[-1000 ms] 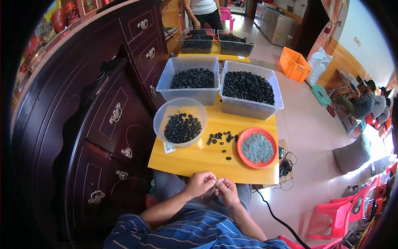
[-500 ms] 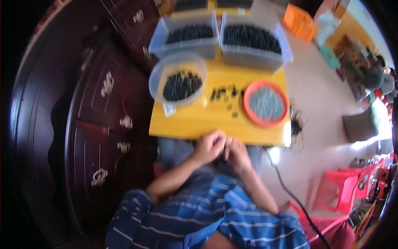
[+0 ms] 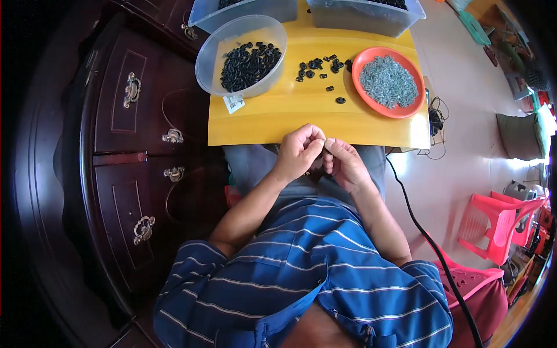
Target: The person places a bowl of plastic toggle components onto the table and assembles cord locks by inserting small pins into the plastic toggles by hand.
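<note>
My left hand [image 3: 299,152] and my right hand [image 3: 345,162] meet at the fingertips just off the table's front edge, above my lap. Both are closed in a pinch; whatever lies between the fingers is too small or too hidden to name. Beyond them, on the yellow table [image 3: 272,127], several small black oval pieces with holes [image 3: 316,64] lie scattered. To their right an orange-red plate [image 3: 419,107] holds a heap of small silvery pins [image 3: 389,81]. On the left stands a round clear tub [image 3: 203,75] with many black pieces [image 3: 249,66] in it.
Two clear plastic bins [image 3: 243,17] [image 3: 365,18] with black contents stand at the table's far side. A dark wooden cabinet [image 3: 125,174] flanks me on the left. A black cable [image 3: 406,203] runs along the right, near pink plastic chairs [image 3: 493,226].
The view has tilted, so the table and its contents sit higher in the picture. My hands stay together at the fingertips, closed as before.
</note>
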A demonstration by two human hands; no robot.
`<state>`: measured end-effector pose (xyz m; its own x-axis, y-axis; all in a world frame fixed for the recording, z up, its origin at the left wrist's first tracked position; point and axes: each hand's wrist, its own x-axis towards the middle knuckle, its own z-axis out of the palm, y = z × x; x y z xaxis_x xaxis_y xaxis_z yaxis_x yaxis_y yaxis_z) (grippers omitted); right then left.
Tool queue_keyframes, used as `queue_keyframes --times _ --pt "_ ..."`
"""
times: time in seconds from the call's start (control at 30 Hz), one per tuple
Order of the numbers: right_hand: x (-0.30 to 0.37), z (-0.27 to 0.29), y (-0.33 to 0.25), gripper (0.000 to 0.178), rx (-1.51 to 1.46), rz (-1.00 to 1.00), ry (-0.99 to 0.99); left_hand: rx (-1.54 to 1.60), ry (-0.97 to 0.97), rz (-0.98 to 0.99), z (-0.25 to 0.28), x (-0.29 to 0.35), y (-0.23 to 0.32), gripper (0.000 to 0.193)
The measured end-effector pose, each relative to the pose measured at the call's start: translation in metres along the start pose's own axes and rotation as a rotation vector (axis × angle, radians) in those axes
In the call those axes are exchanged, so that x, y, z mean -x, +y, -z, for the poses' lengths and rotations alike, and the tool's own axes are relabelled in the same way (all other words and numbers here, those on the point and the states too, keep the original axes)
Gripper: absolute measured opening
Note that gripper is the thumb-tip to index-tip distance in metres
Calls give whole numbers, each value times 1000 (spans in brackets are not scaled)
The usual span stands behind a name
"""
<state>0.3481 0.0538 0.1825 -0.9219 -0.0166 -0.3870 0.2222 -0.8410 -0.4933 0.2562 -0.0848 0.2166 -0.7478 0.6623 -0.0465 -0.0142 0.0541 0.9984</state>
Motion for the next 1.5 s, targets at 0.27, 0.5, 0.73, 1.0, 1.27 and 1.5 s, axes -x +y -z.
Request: queue_keyframes --times 0.27,0.5,0.73,1.0,1.27,1.5 --pt "1 -9 2 15 449 273 161 154 11 120 1 0 -19 3" --pt "-5 -5 5 10 687 497 136 286 -28 203 7 -3 -14 6" --pt "-5 -10 3 13 454 319 92 456 -36 304 11 3 -17 9" --pt "-3 -19 -6 16 349 237 51 243 119 83 0 1 -9 3" --pt "-3 -6 -6 13 314 257 38 -300 96 -259 -1 -2 11 2" --pt "-6 -11 -2 9 442 376 37 43 59 16 2 3 8 1"
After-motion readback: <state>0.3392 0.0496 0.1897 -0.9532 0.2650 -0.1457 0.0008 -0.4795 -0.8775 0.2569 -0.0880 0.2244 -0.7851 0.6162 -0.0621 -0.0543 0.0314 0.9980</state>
